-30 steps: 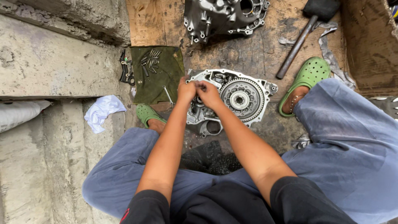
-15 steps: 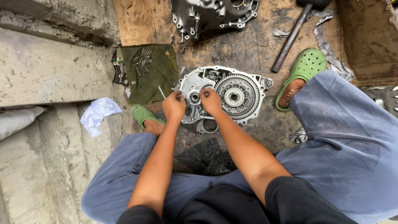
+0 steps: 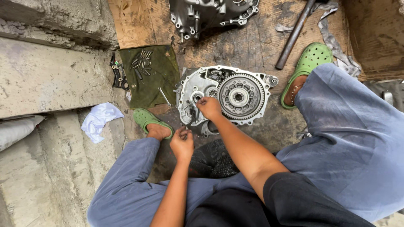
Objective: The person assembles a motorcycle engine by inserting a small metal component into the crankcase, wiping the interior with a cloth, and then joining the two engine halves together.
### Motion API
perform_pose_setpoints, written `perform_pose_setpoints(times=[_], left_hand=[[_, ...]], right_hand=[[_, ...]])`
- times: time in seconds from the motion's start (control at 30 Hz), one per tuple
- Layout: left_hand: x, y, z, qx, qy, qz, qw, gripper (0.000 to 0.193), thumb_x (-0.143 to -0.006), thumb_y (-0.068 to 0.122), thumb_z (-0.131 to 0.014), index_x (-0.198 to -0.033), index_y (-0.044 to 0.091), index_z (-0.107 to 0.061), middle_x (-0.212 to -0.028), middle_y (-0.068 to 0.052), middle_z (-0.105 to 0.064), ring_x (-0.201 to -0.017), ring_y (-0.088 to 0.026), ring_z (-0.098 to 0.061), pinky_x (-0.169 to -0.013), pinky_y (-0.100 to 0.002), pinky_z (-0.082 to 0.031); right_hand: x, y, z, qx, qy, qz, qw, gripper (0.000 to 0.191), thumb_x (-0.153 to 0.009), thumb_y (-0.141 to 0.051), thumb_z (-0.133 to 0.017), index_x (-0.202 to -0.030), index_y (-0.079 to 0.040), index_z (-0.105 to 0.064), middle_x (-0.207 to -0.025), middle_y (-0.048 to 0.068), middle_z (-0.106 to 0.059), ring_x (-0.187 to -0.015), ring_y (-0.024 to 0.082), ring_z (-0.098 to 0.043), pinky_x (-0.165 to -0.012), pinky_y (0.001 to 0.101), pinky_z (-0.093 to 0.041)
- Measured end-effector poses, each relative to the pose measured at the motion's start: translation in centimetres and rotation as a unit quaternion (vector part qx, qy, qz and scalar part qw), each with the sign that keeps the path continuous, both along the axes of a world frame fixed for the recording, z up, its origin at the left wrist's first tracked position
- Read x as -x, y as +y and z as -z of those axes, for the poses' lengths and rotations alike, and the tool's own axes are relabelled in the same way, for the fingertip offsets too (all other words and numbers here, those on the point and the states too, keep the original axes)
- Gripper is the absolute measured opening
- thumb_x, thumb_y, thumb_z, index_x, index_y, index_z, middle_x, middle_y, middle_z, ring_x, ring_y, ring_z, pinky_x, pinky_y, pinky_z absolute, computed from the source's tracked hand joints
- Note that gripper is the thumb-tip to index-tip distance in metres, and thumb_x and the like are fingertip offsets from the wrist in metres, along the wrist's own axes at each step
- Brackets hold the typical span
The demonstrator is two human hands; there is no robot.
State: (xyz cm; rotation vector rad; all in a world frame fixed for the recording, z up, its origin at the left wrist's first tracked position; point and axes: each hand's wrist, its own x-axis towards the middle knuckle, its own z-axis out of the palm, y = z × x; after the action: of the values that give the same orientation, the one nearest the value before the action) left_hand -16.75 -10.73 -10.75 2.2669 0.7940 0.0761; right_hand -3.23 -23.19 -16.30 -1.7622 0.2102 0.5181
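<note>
Casing, cast metal with toothed gear, centre frame on floor: likely heavy, rigid, greasy; grasp by rim. Right hand pinches inside it; left hand closed on small part, unclear.

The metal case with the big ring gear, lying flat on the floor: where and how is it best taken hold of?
Probably by the outer rim of the metal case, one hand on each long side, from above. It lies flat and open-face up, the ring gear filling the middle, so only the flanged edge offers a firm grip. The right hand is already touching its face; the left hand sits just below it.
</note>
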Motion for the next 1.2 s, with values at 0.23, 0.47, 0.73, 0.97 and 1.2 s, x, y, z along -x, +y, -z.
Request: perform_pose_setpoints(times=[0.23,0.47,0.73,0.97,1.2], left_hand=[[0.2,0.7,-0.4,0.032,0.024,-0.039,0.998,0.029,-0.086,0.014,-0.075,-0.111,-0.002,-0.075,-0.085,-0.011,-0.079,-0.073,-0.014,-0.074,-0.069,-0.029,-0.059],[1.3,0.8,-1.0,0.002,0.071,-0.025,0.997,0.031,-0.084,0.021,-0.076,-0.109,0.002,-0.077,-0.089,-0.013,-0.081,-0.076,-0.015,-0.077,-0.073,-0.030,-0.058],[1.6,0.9,-1.7,-0.002,0.076,-0.017,0.997,0.034,-0.086,0.025,-0.075,-0.111,0.002,-0.077,-0.094,-0.013,-0.080,-0.086,-0.020,-0.079,-0.081,-0.032,-0.058],[3.3,1.1,-1.7,0.011,0.149,0.056,0.987,0.068,-0.081,0.036,-0.075,-0.138,0.001,-0.058,-0.125,-0.016,-0.072,-0.111,-0.029,-0.071,-0.096,-0.039,-0.053],[5.8,3.9,-1.3,0.190,0.164,0.022,0.968,0.112,-0.080,0.049,-0.077,-0.161,0.003,-0.016,-0.153,-0.029,-0.044,-0.140,-0.042,-0.048,-0.113,-0.041,-0.041]], right_hand=[[1.2,1.0,0.0,-0.063,-0.005,-0.044,0.997,0.019,-0.079,-0.028,-0.080,-0.088,-0.011,-0.079,-0.077,0.007,-0.076,-0.071,0.021,-0.073,-0.069,0.0336,-0.056],[1.9,0.3,-0.4,0.002,0.035,-0.028,0.999,0.018,-0.083,-0.027,-0.078,-0.091,-0.011,-0.079,-0.079,0.004,-0.076,-0.070,0.019,-0.072,-0.068,0.0322,-0.056],[2.8,0.4,-0.6,-0.069,0.079,-0.068,0.992,0.020,-0.087,-0.025,-0.076,-0.092,-0.006,-0.076,-0.075,0.006,-0.075,-0.064,0.017,-0.072,-0.063,0.0326,-0.056],[3.1,0.5,-3.1,-0.001,0.001,-0.092,0.996,0.020,-0.088,-0.024,-0.075,-0.095,-0.004,-0.074,-0.080,0.008,-0.076,-0.070,0.017,-0.071,-0.068,0.0304,-0.055],[3.7,5.6,-7.1,0.015,-0.027,-0.148,0.988,0.020,-0.091,-0.023,-0.071,-0.100,-0.005,-0.072,-0.084,0.004,-0.074,-0.073,0.012,-0.065,-0.069,0.0298,-0.054]])
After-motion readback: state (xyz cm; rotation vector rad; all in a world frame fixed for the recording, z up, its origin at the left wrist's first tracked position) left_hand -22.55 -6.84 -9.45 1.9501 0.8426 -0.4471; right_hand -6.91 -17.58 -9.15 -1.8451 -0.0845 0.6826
